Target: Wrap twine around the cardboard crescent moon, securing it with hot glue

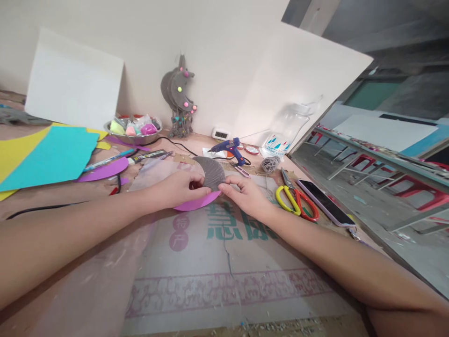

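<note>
A grey yarn-covered crescent [213, 172] is held between both hands above the printed plastic sheet. My left hand [182, 188] pinches its left lower edge, thumb toward me. On the other side, my right hand [242, 193] grips the lower right edge between thumb and bent fingers. A curved purple paper piece [197, 202] shows just below the crescent; whether it is joined to it I cannot tell. One loose grey yarn strand [228, 255] trails over the plastic sheet [182, 281].
Beyond the hands stand a blue glue gun [226, 147], a yarn ball [270, 164] and a clear jug [286, 131]. Scissors [294, 199] and a phone [326, 201] lie right. Coloured paper [49, 157] and a bowl [136, 137] are left. A moon ornament [179, 91] hangs behind.
</note>
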Demonstrator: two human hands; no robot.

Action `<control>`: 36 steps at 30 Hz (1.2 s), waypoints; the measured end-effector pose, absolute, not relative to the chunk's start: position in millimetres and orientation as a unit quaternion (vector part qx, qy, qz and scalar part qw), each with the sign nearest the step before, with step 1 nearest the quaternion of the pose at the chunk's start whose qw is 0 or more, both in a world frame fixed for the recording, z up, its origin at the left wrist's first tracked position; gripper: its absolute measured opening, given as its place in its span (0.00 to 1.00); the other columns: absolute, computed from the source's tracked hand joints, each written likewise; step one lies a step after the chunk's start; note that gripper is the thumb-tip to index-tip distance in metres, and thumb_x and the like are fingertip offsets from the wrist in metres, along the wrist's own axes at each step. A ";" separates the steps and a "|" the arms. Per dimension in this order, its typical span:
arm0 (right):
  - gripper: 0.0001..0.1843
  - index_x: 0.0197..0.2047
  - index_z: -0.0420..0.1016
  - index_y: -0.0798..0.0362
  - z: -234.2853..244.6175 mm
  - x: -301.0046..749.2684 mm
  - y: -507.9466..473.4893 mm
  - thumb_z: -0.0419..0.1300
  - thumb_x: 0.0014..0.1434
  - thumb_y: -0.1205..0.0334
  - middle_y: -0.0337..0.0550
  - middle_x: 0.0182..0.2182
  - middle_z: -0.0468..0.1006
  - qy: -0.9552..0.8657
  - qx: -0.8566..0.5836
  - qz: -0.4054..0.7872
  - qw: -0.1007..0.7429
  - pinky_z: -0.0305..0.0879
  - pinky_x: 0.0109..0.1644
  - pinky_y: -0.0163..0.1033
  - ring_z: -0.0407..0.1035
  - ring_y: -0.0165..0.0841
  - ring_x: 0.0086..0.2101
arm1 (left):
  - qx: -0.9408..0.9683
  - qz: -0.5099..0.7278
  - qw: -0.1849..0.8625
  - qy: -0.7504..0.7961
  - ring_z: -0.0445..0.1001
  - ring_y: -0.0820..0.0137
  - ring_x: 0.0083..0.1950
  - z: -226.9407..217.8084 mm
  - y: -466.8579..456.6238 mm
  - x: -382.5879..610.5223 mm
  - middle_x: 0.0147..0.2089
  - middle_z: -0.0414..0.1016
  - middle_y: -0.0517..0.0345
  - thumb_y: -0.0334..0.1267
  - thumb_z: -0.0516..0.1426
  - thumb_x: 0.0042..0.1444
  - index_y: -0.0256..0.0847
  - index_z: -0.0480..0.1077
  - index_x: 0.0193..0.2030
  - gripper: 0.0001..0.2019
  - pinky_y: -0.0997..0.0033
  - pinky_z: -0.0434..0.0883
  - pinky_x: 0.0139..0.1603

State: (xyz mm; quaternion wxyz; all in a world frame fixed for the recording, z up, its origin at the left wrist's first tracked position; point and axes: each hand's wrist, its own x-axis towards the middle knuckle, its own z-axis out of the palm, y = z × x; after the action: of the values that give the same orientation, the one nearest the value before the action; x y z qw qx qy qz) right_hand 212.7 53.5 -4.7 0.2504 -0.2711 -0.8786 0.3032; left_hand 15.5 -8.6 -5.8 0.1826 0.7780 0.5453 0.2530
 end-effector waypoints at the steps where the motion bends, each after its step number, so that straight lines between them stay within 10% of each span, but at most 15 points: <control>1: 0.16 0.25 0.66 0.55 -4.7 212.7 53.4 0.53 0.59 0.53 0.37 0.25 0.67 -0.878 -0.270 0.307 0.250 0.57 0.35 0.32 0.61 0.28 0.29 | 0.779 0.254 0.181 0.545 0.58 0.75 0.27 -5.6 -8.5 15.5 0.23 0.58 0.64 0.46 0.49 0.55 0.39 0.57 0.22 0.15 0.73 0.53 0.27; 36: 0.11 0.31 0.68 0.54 -8.0 213.2 53.4 0.54 0.59 0.56 0.38 0.27 0.73 -0.834 -0.261 0.407 0.268 0.66 0.37 0.35 0.69 0.29 0.30 | 0.750 0.286 0.208 0.559 0.61 0.73 0.27 1.2 -9.1 14.3 0.25 0.64 0.62 0.51 0.49 0.54 0.38 0.66 0.27 0.18 0.71 0.56 0.28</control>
State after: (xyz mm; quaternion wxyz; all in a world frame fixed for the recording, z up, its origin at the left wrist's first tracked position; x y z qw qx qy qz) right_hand 213.2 53.4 -8.0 0.2681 -0.2606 -0.8335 0.4067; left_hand 14.3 -9.1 1.2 0.2085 0.7500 0.5588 0.2860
